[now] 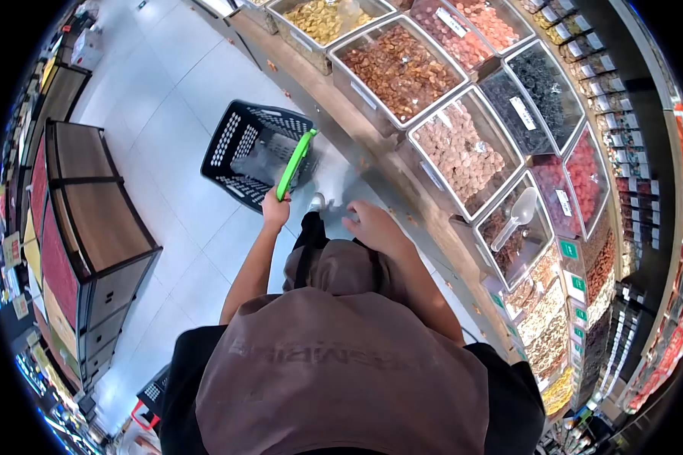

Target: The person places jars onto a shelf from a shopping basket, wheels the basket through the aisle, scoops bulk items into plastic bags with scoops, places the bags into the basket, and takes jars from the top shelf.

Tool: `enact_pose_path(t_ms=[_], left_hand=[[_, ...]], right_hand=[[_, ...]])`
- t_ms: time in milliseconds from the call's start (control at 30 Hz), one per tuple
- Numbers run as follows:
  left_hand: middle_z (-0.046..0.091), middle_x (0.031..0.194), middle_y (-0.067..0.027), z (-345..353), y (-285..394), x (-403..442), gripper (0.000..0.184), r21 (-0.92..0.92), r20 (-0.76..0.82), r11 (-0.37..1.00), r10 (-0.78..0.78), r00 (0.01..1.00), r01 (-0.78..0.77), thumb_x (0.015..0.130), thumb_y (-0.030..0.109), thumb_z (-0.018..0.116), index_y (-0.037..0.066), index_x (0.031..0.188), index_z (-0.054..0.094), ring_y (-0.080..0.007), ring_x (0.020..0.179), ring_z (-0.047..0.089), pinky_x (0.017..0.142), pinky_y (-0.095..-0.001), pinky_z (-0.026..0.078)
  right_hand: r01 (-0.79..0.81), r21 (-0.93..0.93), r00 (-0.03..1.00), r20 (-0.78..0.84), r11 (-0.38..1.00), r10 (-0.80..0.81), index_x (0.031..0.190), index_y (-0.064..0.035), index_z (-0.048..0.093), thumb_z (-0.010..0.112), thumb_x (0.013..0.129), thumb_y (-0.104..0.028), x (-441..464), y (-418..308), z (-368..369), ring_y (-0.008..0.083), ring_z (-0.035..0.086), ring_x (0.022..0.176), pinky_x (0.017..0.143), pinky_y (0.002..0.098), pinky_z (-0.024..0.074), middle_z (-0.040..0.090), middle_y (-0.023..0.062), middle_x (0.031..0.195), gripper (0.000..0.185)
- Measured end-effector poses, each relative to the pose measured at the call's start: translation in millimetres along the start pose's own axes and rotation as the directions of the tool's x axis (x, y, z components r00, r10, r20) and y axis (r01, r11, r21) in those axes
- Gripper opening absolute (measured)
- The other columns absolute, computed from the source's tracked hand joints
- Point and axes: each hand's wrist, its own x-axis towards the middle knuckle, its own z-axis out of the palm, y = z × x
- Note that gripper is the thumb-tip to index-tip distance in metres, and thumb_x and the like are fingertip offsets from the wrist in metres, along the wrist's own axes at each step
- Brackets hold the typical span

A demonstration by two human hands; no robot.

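My left hand is closed around the green handle of a dark shopping basket. The basket hangs tilted in front of me over the floor, and something clear, like a plastic bag, lies inside it. To the right of the basket, my right hand is held before my body with its fingers loosely bent and apart. Nothing shows in it. On that side stand the bulk food bins; a clear scoop lies on one lid.
Along the right runs a wooden counter with clear bins of dried foods. Small jars line the shelf behind them. On the left stands a brown display stand. Pale floor tiles lie between, and another basket shows behind me.
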Motion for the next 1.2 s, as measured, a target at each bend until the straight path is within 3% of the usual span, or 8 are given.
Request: enact_pose_path(t_ms=[133, 300, 333, 433, 500, 600, 733, 1200], left_hand=[[0.068, 0.080, -0.0200, 4.1, -17.7, -18.2, 0.012, -0.003, -0.028, 0.999, 0.044, 0.999, -0.044, 0.079, 0.003, 0.055, 0.004, 0.083, 0.066, -0.0363, 0.082, 0.069, 0.075, -0.0439, 0.051], [0.069, 0.086, -0.0257, 8.3, -10.4, -37.0, 0.013, 0.137, -0.080, 0.985, -0.094, 0.992, 0.104, 0.076, 0.012, 0.062, 0.004, 0.083, 0.071, -0.0445, 0.085, 0.067, 0.076, -0.0484, 0.053], [0.069, 0.087, -0.0269, 6.3, -9.6, -37.7, 0.017, 0.192, -0.039, 0.972, -0.128, 0.991, 0.133, 0.076, 0.016, 0.064, 0.003, 0.084, 0.071, -0.0450, 0.086, 0.067, 0.079, -0.0488, 0.053], [0.069, 0.091, -0.0296, -0.7, -10.1, -35.5, 0.028, 0.324, 0.084, 0.937, -0.168, 0.982, 0.132, 0.074, 0.023, 0.065, -0.001, 0.087, 0.072, -0.0457, 0.091, 0.067, 0.084, -0.0491, 0.054], [0.068, 0.094, -0.0309, -9.0, -9.1, -35.1, 0.033, 0.395, 0.162, 0.911, -0.193, 0.968, 0.116, 0.074, 0.026, 0.065, -0.003, 0.088, 0.072, -0.0458, 0.094, 0.066, 0.086, -0.0490, 0.054], [0.067, 0.098, -0.0320, -21.0, -4.1, -33.7, 0.039, 0.460, 0.290, 0.887, -0.189, 0.938, 0.037, 0.074, 0.028, 0.065, -0.007, 0.091, 0.071, -0.0450, 0.100, 0.066, 0.090, -0.0483, 0.053], [0.067, 0.099, -0.0320, -30.3, -9.7, -22.3, 0.044, 0.415, 0.392, 0.909, -0.204, 0.897, 0.025, 0.070, 0.031, 0.071, -0.007, 0.092, 0.071, -0.0442, 0.101, 0.066, 0.091, -0.0474, 0.053], [0.070, 0.082, -0.0258, -59.3, -27.0, 53.7, 0.035, 0.260, 0.525, 0.958, -0.034, 0.850, -0.122, 0.068, 0.030, 0.071, -0.003, 0.081, 0.073, -0.0393, 0.082, 0.071, 0.077, -0.0462, 0.055]], right_hand=[[0.246, -0.229, 0.958, -0.092, 0.942, -0.272, 0.148, -0.0012, 0.032, 0.072, 0.082, -0.022, 19.2, 4.9, 15.7, 0.0414, 0.043, 0.134, 0.106, 0.0511, 0.0388, 0.039, 0.0239, 0.148, 0.080], [0.426, -0.515, 0.816, -0.138, 0.744, -0.562, 0.151, -0.0015, 0.033, 0.063, 0.079, -0.010, 74.9, 0.1, 45.9, 0.0398, 0.030, 0.144, 0.117, 0.0478, 0.0275, 0.035, 0.0272, 0.151, 0.078], [0.410, -0.600, 0.806, -0.113, 0.687, -0.580, 0.143, -0.0005, 0.045, 0.060, 0.081, -0.011, 85.0, 6.8, 53.9, 0.0371, 0.034, 0.143, 0.119, 0.0465, 0.0252, 0.044, 0.0248, 0.145, 0.064], [0.383, -0.579, 0.902, 0.066, 0.720, -0.427, 0.129, 0.0003, 0.056, 0.061, 0.081, -0.013, 111.9, 14.8, 63.8, 0.0337, 0.041, 0.138, 0.117, 0.0467, 0.0277, 0.054, 0.0214, 0.136, 0.050], [0.397, -0.543, 0.875, -0.018, 0.740, -0.483, 0.107, -0.0043, 0.069, 0.063, 0.079, -0.015, 127.2, 25.3, 77.0, 0.0307, 0.054, 0.125, 0.113, 0.0478, 0.0327, 0.066, 0.0158, 0.118, 0.030], [0.446, -0.636, 0.884, 0.205, 0.629, -0.419, 0.080, -0.0125, 0.075, 0.066, 0.073, -0.019, 142.5, 19.4, 83.3, 0.0290, 0.070, 0.091, 0.096, 0.0486, 0.0473, 0.074, 0.0110, 0.086, 0.012], [0.438, -0.616, 0.894, 0.372, 0.654, -0.249, 0.082, -0.0098, 0.075, 0.067, 0.068, -0.021, 153.4, -18.2, 73.2, 0.0326, 0.072, 0.083, 0.073, 0.0436, 0.0570, 0.074, 0.0133, 0.087, 0.020], [0.401, -0.695, 0.913, 0.354, 0.597, -0.201, 0.074, -0.0074, 0.075, 0.067, 0.066, -0.020, 215.2, -56.8, 68.7, 0.0325, 0.072, 0.077, 0.070, 0.0429, 0.0577, 0.073, 0.0152, 0.078, 0.018]])
